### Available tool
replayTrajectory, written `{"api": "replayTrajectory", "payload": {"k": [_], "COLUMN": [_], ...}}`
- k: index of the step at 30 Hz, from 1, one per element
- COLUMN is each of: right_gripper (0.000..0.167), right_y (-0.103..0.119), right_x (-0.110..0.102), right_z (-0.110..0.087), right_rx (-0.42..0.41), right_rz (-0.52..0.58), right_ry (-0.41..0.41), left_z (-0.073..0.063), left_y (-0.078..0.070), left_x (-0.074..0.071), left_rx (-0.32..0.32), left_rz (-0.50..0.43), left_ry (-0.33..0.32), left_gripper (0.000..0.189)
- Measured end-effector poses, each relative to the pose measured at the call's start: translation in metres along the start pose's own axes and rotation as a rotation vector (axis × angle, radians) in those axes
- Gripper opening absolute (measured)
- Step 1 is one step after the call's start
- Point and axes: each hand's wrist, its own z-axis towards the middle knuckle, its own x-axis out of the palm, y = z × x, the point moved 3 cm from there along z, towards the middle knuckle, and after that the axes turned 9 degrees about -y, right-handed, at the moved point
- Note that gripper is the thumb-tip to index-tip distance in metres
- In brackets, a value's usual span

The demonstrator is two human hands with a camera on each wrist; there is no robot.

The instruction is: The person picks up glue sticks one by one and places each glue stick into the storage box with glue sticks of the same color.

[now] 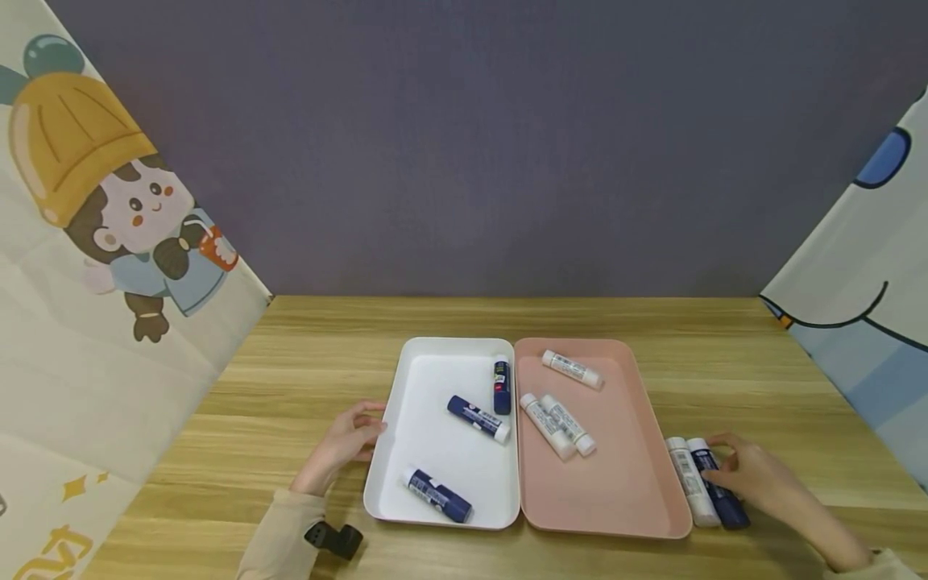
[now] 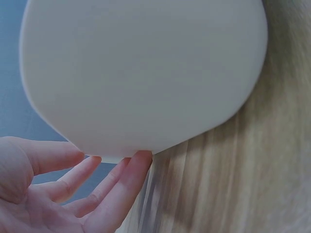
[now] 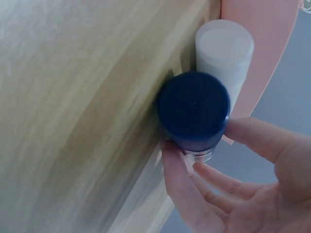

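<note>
My right hand [image 1: 761, 479] is at the right of the pink tray [image 1: 602, 507], thumb and fingers pinching a dark blue glue stick [image 1: 718, 489]. In the right wrist view the stick's blue end [image 3: 193, 104] faces the camera. Beside it, against the tray's outer wall, lies a white glue stick [image 1: 692, 482]. My left hand [image 1: 344, 443] touches the left wall of the white tray [image 1: 384, 475] with relaxed fingers; the left wrist view shows the fingertips [image 2: 141, 158] at the tray's edge.
The white tray holds blue glue sticks [image 1: 478, 419], three of them, lying apart. White glue sticks [image 1: 573, 369] lie in the pink tray, two of them side by side. Both trays stand against each other on the wooden table [image 1: 319, 354], before a dark grey panel [image 1: 478, 161].
</note>
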Motion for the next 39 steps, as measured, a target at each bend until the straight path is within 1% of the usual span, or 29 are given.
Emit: {"api": "replayTrajectory", "payload": {"k": [7,17,28,39], "right_gripper": [0.051,0.05,0.053,0.059], "right_y": [-0.001,0.002,0.002,0.005], "right_x": [0.001,-0.005,-0.009,-0.017], "right_z": [0.001,-0.001,0.0,0.003], "right_rx": [-0.007,-0.046,-0.047,-0.003], "right_rz": [0.005,0.027,0.019,0.02], "right_ry": [0.011,-0.032,-0.072,-0.023], "left_z": [0.0,-0.001,-0.002,-0.005], "left_y": [0.0,-0.001,-0.003,-0.004], "left_x": [0.0,0.0,0.0,-0.002], "left_rx": [-0.004,-0.001,0.003,0.001], "left_rz": [-0.006,-0.017,-0.007,-0.003], "left_ry": [-0.002,0.007,0.008,0.02], "left_gripper": [0.034,0.034,0.034,0.035]}}
